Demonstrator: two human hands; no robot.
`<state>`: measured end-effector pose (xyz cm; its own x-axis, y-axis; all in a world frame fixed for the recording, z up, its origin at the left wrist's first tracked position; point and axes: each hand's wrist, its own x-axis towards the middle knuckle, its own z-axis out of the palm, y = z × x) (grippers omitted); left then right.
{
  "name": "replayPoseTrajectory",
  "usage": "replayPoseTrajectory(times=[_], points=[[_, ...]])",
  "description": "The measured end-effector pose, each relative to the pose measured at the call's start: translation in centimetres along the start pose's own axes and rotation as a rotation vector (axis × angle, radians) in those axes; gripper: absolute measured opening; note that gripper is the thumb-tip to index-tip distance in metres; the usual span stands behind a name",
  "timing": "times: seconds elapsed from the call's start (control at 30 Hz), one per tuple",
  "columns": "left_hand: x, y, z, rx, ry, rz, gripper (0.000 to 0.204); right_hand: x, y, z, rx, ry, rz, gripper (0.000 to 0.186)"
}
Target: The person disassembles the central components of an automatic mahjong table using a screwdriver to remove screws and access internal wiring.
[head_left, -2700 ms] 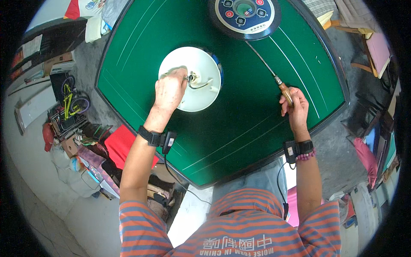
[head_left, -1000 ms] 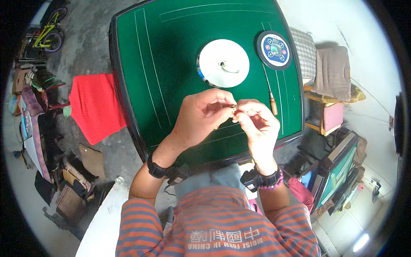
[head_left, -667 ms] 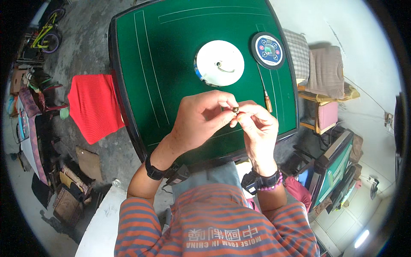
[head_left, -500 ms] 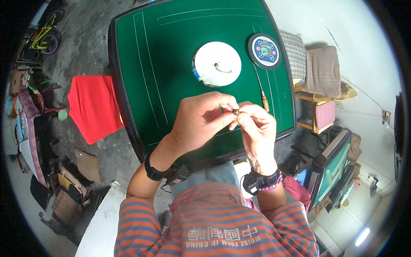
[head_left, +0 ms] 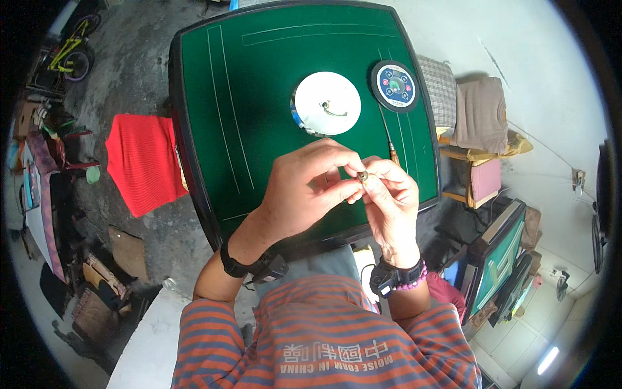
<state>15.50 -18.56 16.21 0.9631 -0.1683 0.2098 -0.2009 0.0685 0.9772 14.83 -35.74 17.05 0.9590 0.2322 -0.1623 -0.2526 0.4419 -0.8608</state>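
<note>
Over the near part of a green felt mahjong table [head_left: 269, 97], my two hands meet at a small, round, brass-coloured metal piece [head_left: 363, 176]. My right hand [head_left: 393, 204] pinches it between thumb and fingers. My left hand [head_left: 301, 185] is closed too, with its thumb and index fingertips against the piece's left side. Just beyond them sits a white round disc [head_left: 337, 91], with a short wire at its central hole. A screwdriver [head_left: 393, 153] with a wooden-looking handle lies to the right, its handle partly behind my right hand. Its shaft points toward a round control panel [head_left: 396, 86].
Chairs stand around the table, one on the left draped in a red cloth [head_left: 142, 165], others on the right with a brown cloth [head_left: 479, 113] and a pink board [head_left: 486, 183]. A second green-topped table [head_left: 502, 262] leans at the lower right. A yellow bicycle [head_left: 72, 55] is far left.
The metal piece has shifted slightly right and toward me, turned a little between my fingertips. The view has tilted a little, so the table and its things sit lower in the picture.
</note>
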Motion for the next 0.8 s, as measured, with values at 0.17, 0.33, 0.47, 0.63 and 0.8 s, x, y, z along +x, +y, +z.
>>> replayPoseTrajectory(times=[0.17, 0.33, 0.47, 0.63, 0.8], points=[[-0.2, -0.3, 0.6, 0.016, 0.056, 0.016, 0.02, -0.3, -0.7, 0.2, -0.27, -0.018, -0.175, 0.011], [-0.8, 0.1, 0.8, -0.114, 0.107, -0.022, 0.015, -0.8, -1.7, 1.0, -0.574, 0.017, -0.306, 0.013], [-1.1, 0.6, 1.0, -0.249, 0.07, -0.091, 0.011, -1.3, -2.7, 1.3, -0.771, 0.009, -0.398, 0.013], [-1.3, 1.0, 1.6, -0.295, 0.094, -0.1, 0.011, -1.6, -2.9, 1.5, -0.751, 0.013, -0.411, 0.012], [-1.4, 2.1, 2.1, -0.182, 0.143, -0.036, 0.011, -1.9, -3.0, 1.6, -0.608, 0.006, -0.347, 0.01]])
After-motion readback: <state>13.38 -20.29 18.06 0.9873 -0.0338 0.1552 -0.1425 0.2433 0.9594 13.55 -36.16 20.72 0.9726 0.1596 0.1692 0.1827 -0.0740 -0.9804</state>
